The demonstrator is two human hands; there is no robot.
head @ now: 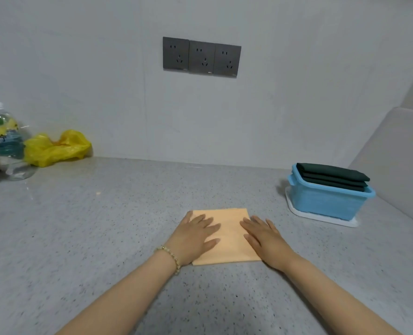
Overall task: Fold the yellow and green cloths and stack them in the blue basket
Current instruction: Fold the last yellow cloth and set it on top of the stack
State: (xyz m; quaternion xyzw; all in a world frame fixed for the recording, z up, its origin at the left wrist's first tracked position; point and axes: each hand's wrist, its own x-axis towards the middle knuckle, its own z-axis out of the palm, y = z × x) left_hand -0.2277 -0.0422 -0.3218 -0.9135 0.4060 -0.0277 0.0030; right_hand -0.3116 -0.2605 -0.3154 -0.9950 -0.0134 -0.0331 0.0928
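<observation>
Both left hand (195, 234) and right hand (264, 235) flat on folded yellow cloth (228, 238) | fingers straight, spread | green cloths (333, 176) stacked in blue basket (329, 201), right of yellow cloth

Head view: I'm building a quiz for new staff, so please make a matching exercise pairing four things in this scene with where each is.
Things: 1 yellow cloth; 2 green cloths; 3 plastic bag; 4 sockets.
Places: a on the wall; b in the blue basket; c under the left hand and right hand; d beside the bottle.
Pairs: 1-c, 2-b, 3-d, 4-a.
</observation>
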